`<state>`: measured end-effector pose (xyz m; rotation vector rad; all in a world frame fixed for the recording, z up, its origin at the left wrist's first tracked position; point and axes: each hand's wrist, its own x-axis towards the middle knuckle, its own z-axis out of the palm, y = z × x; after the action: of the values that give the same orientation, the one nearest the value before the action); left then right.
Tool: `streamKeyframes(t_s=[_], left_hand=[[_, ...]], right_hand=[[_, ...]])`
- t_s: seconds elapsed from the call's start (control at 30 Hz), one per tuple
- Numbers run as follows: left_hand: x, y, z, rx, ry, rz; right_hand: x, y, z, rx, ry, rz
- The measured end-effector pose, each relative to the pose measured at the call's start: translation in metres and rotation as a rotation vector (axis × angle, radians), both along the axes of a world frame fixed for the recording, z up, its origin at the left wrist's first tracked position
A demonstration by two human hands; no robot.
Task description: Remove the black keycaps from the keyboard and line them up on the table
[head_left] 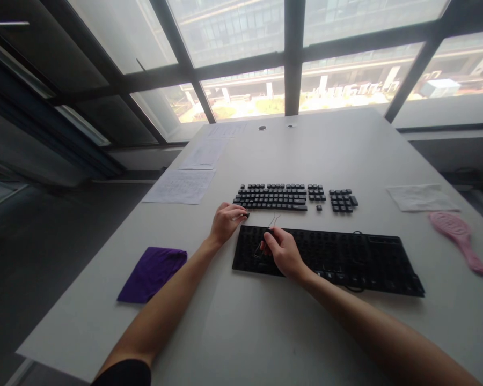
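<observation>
My left hand (pixel 225 222) pinches a small black keycap (pixel 246 215) at the table surface, by the near left end of the laid-out keycaps (pixel 270 197). These keycaps stand in rows like a keyboard's layout, with smaller groups to the right. My right hand (pixel 284 251) is closed around a wire keycap puller (pixel 259 252), its two thin prongs pointing up and away from me. That hand is over the left part of a black keyboard (pixel 346 257), whose top looks largely stripped of keycaps; the detail there is too dark to make out.
A folded purple cloth (pixel 151 274) lies left of my left forearm. Printed papers (pixel 181 186) run along the table's left edge. To the right are a white cloth (pixel 422 198) and a pink hairbrush (pixel 453 230). Windows (pixel 241 96) stand behind the white table (pixel 225 332).
</observation>
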<state>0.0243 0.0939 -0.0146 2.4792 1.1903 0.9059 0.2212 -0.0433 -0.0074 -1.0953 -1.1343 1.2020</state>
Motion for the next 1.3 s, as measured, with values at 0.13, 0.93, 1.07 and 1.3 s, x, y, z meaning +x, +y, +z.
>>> streamKeyframes(t_s=[0.13,0.93,1.07,1.3], left_hand=[[-0.001,0.001,-0.001,0.072,0.022,0.072],[-0.038,0.009,-0.011,-0.130,-0.076,0.386],[-0.034,0.008,-0.009,-0.178,-0.113,0.403],[-0.035,0.010,-0.011,-0.219,-0.152,0.384]], right_hand=[[0.000,0.000,-0.001,0.001,0.000,0.002],[0.000,0.000,0.001,-0.001,0.025,0.006],[0.000,0.000,0.000,-0.004,0.018,0.003],[0.000,-0.002,0.003,-0.010,0.051,0.003]])
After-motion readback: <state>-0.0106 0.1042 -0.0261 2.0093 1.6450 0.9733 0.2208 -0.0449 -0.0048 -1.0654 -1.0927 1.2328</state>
